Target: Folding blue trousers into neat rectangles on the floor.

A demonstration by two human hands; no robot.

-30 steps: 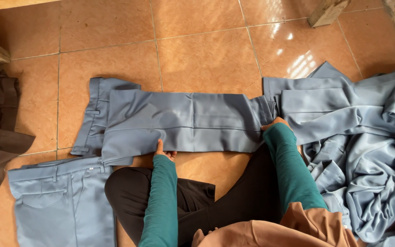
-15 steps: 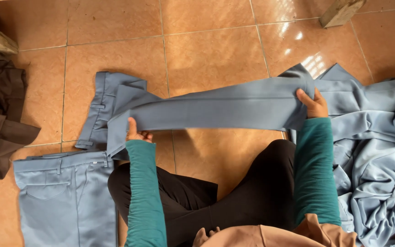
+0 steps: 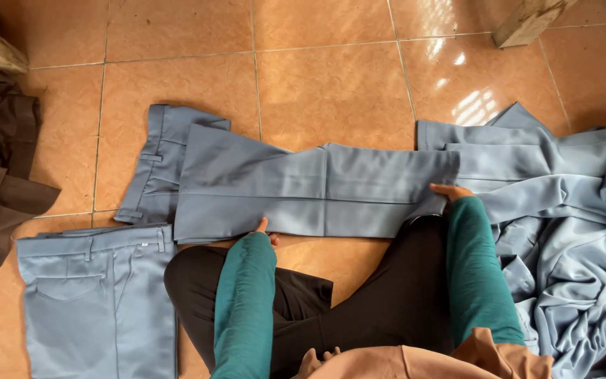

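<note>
Blue trousers (image 3: 303, 189) folded lengthwise, flat on tiled floor (image 3: 317, 70) mid-frame. Left hand (image 3: 264, 228) pressing near edge, fingers mostly hidden, grip unclear. Right hand (image 3: 447, 191) flat on leg end, fingers extended, holding nothing. Best to keep edges lined up, smooth creases outward. Second folded pair (image 3: 99, 295) bottom-left, fabric pile (image 3: 576, 238) right.

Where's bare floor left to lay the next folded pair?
Bare tile floor runs wide beyond the folded blue trousers, between the brown garment and the wooden block. Crowded: the blue fabric heap on the right, second trousers near left. Both hands, left hand and right hand, press the fold.
</note>
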